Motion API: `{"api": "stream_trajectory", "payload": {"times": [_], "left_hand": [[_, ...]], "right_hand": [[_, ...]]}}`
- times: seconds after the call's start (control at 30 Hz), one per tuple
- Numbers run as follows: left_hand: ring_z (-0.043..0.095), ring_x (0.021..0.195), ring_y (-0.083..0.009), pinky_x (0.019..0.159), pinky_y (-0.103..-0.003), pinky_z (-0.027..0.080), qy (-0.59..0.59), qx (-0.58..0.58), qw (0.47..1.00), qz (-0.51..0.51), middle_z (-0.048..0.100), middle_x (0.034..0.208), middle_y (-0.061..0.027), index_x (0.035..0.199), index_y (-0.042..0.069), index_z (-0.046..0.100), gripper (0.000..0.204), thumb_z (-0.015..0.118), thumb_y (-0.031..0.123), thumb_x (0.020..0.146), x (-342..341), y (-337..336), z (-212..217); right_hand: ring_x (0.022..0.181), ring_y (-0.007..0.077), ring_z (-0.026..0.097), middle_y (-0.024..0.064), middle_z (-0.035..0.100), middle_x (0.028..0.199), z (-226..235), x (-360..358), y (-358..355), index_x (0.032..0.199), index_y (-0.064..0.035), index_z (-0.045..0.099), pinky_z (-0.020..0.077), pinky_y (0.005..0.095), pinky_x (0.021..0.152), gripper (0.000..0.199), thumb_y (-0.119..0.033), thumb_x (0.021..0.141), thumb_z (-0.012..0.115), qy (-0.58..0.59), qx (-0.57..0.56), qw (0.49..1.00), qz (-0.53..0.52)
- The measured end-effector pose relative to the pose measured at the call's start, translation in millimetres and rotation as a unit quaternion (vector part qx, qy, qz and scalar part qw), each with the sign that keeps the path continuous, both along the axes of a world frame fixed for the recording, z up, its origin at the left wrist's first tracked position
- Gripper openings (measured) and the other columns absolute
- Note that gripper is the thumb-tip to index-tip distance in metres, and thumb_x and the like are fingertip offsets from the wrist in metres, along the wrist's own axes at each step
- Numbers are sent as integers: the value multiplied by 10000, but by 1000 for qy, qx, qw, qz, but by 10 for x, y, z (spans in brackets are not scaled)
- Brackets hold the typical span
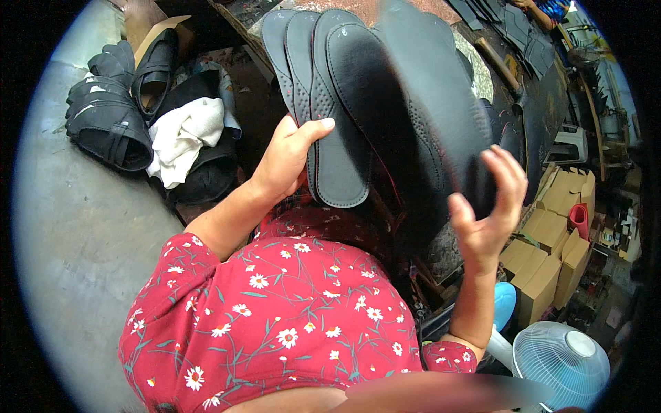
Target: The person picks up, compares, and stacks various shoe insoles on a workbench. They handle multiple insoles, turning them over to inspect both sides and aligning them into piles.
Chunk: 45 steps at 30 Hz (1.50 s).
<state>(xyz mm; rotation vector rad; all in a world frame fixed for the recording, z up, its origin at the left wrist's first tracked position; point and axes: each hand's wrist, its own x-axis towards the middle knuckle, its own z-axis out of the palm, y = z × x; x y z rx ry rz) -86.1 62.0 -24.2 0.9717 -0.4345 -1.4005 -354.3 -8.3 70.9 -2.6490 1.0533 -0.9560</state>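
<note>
My left hand [288, 157] grips a fanned stack of dark grey shoe insoles [330, 103], thumb on top, holding them up in front of my chest. My right hand [485, 210] holds one more dark insole [441, 103], blurred with motion, lying over the right side of the stack. I wear a red top with white flowers [289, 323].
Black sandals [107, 113] and a white cloth [182, 134] lie piled on the grey floor at the left. A dark workbench [544, 82] runs along the upper right, with another person's arm [540, 10] at its far end. Cardboard boxes [551, 241] and a pale blue fan [561, 358] stand at the lower right.
</note>
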Motion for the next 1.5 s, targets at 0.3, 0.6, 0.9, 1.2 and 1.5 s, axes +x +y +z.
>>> {"api": "stream_trajectory", "payload": {"times": [0.3,0.6,0.9,1.2,1.5], "left_hand": [[671,995,-212,882,-364,550,6,-22,1000,7,676,1110,-117,1208,-32,576,305,557,78,924,-35,5,-60],[653,1047,-206,935,-372,531,40,-58,997,27,651,1185,-109,1285,-6,530,373,610,77,930,-200,4,-79],[656,1035,-197,919,-367,536,22,-44,999,22,661,1165,-106,1266,-10,541,346,620,62,937,-227,14,-173],[662,1023,-203,909,-371,542,32,-60,998,11,671,1147,-113,1254,-16,560,326,611,68,943,-223,30,-82],[636,1036,-173,941,-341,493,-14,-49,998,39,669,1149,-89,1227,-15,592,316,641,103,938,-152,32,-46]], "right_hand": [[1111,352,537,174,590,1210,-257,131,63,1237,-23,608,453,442,963,643,-388,745,802,140,49,988,-38],[922,311,589,134,609,969,-329,425,-243,1162,-28,607,490,425,806,655,-445,706,826,200,82,969,-122],[720,195,550,66,565,815,-337,485,-171,1223,-47,587,480,338,683,611,-304,735,851,119,190,968,-117],[811,90,617,24,636,901,-402,416,-164,1193,-23,565,494,246,733,468,-121,805,807,-129,430,893,-16],[964,131,638,98,660,1083,-344,-190,-167,1214,-1,518,518,271,872,388,18,870,696,-300,488,816,-77]]}}
